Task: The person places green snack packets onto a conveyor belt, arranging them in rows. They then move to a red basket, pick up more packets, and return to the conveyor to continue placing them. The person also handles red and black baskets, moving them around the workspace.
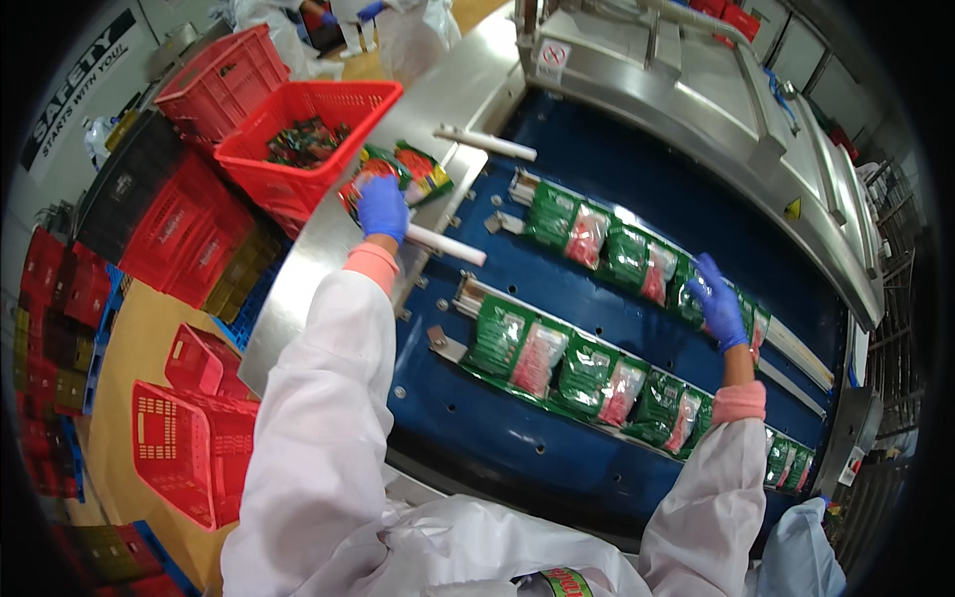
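Observation:
Blue gloves cover both hands. My left hand [383, 209] is on a red and green plastic food pouch [357, 185] on the steel side table; its fingertips are partly hidden, so its grip is unclear. Another pouch [424, 173] lies just right of it. My right hand [714, 302] rests over a green pouch in the upper row, fingers spread. Green pouches with clear windows showing pink contents [552, 216] lie side by side along the upper sealing bar. A lower row of similar pouches [515, 347] lies along a second bar on the blue belt [477, 425].
A red plastic crate [313, 175] with pouches inside stands by the steel table [298, 313]. The raised stainless-steel machine lid [694, 112] is beyond the belt. Red crates [198, 448] stand on the floor at left. Co-workers are at the top, and a blue sleeve [802, 548] shows at lower right.

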Motion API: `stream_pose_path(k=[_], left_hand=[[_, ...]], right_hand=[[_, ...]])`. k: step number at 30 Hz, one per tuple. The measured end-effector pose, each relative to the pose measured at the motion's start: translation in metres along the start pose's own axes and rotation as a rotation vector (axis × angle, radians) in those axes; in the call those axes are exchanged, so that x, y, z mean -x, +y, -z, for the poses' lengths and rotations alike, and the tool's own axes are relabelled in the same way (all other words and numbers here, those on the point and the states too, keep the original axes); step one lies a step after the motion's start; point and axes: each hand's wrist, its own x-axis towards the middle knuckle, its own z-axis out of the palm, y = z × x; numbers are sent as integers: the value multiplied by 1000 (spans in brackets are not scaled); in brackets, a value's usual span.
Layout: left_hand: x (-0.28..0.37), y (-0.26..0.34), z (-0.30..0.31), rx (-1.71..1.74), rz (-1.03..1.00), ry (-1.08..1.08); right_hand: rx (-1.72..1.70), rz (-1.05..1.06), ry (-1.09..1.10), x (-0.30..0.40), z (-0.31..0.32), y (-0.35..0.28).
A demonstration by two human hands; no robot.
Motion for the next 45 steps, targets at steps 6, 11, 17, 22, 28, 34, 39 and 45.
stream_pose_path(k=[6, 11, 17, 22, 28, 34, 39, 45], left_hand=[[1, 24, 65, 344, -116, 199], [32, 130, 155, 725, -549, 184], [75, 235, 144, 1104, -407, -82], [127, 273, 68, 1152, -224, -364], [139, 295, 67, 1170, -165, -509], [134, 305, 58, 1229, 27, -572], [128, 310, 50, 1319, 45, -552], [125, 371, 97, 1451, 88, -640]], right_hand=[[-278, -26, -124, 15, -34, -100], [-576, -237, -127, 20, -64, -154], [-1036, -329, 116, 22, -59, -94], [-614, -269, 208, 54, -65, -35], [-880, -281, 220, 77, -54, -29], [-809, -250, 203, 77, -30, -39], [7, 177, 99, 84, -9, -58], [88, 20, 2, 90, 69, -22]])
